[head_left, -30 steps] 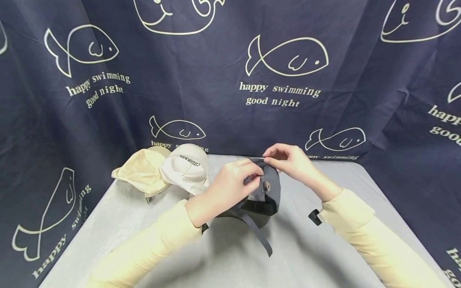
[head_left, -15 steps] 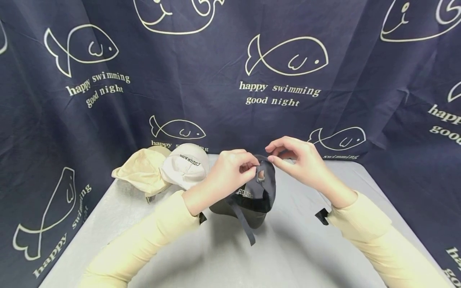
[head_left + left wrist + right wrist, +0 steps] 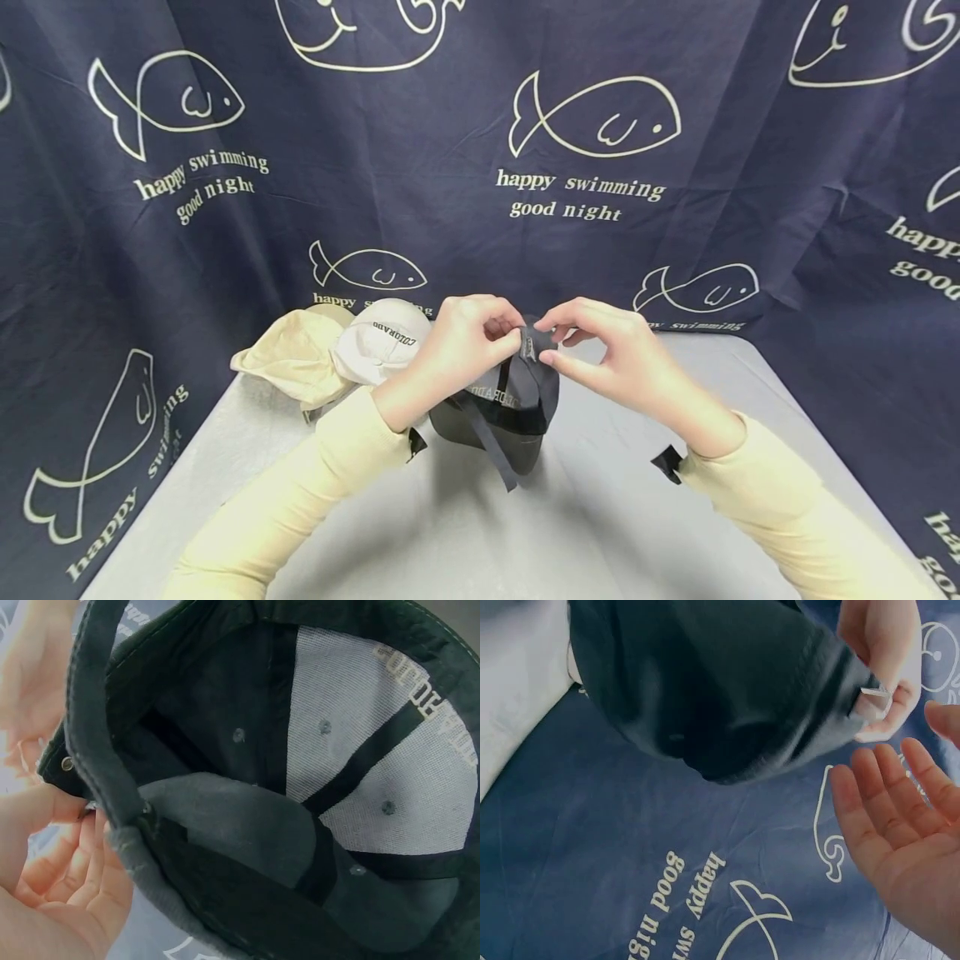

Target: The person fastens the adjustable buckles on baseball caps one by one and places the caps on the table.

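Note:
Up off the table is a dark baseball cap (image 3: pixel 536 400) with light COLORADO lettering; its inside lining (image 3: pixel 247 817) faces the left wrist camera. My left hand (image 3: pixel 465 333) pinches its back edge beside a small metal buckle (image 3: pixel 874 703). A loose strap (image 3: pixel 487 442) dangles from the cap, and in the left wrist view it crosses in front of the opening. At the buckle's other side is my right hand (image 3: pixel 600 342), thumb and forefinger spread. The right wrist view shows that right hand (image 3: pixel 900 832) with fingers loosely extended, apart from the cap.
A white COLORADO cap (image 3: pixel 386 333) and a cream cap (image 3: pixel 288 358) lie side by side at the back left of the grey-white table (image 3: pixel 585 517). Behind the table hangs a navy curtain (image 3: pixel 450 192) printed with fish.
The dark cap has shifted left and turned, and its strap end has swung left. My right hand has let go of the cap's edge; my left hand keeps its pinch.

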`<state>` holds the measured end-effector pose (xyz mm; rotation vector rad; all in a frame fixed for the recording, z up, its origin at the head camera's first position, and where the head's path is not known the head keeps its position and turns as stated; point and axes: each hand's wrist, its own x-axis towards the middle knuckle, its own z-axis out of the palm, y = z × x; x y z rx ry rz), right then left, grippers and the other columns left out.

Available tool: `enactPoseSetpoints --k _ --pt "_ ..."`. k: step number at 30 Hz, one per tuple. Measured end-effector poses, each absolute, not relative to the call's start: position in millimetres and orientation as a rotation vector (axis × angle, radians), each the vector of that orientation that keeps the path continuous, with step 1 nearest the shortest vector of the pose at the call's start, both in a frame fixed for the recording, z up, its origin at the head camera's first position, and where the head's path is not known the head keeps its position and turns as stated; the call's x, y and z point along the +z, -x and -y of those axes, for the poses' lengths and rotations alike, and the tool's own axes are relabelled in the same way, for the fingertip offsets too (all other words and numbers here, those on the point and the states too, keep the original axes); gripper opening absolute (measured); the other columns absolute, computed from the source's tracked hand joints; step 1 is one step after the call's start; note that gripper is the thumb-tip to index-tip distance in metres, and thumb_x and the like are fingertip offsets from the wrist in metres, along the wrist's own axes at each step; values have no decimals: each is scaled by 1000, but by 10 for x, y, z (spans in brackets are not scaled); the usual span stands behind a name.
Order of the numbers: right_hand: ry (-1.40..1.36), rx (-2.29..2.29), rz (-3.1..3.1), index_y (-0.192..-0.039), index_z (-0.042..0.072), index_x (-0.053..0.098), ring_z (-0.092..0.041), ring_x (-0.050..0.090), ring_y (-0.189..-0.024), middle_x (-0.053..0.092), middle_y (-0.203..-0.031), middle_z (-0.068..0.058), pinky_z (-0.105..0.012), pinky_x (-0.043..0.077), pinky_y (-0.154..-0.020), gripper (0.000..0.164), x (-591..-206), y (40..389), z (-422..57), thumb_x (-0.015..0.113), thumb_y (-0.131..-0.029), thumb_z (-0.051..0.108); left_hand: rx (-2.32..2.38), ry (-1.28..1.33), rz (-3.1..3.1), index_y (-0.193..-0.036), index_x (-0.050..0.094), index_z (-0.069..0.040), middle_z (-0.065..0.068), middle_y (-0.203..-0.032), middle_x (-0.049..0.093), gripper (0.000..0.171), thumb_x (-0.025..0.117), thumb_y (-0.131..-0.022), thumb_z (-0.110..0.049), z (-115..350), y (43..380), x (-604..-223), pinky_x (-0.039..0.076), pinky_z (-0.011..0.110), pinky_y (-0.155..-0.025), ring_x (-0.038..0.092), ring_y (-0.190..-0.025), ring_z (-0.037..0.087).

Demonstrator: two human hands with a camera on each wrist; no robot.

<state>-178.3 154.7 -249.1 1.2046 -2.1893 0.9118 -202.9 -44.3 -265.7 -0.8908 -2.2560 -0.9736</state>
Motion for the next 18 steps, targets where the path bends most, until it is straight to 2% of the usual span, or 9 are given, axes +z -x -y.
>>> enactPoseSetpoints --k 18 --pt "-1009 931 2235 -95 11 63 -10 58 -77 62 -91 3 -21 52 -64 23 -2634 1954 -1376 71 -75 18 -985 802 2318 -71 65 -18 -12 -62 60 8 61 -74 -12 498 2205 -2505 44 15 -55 52 -55 -4"
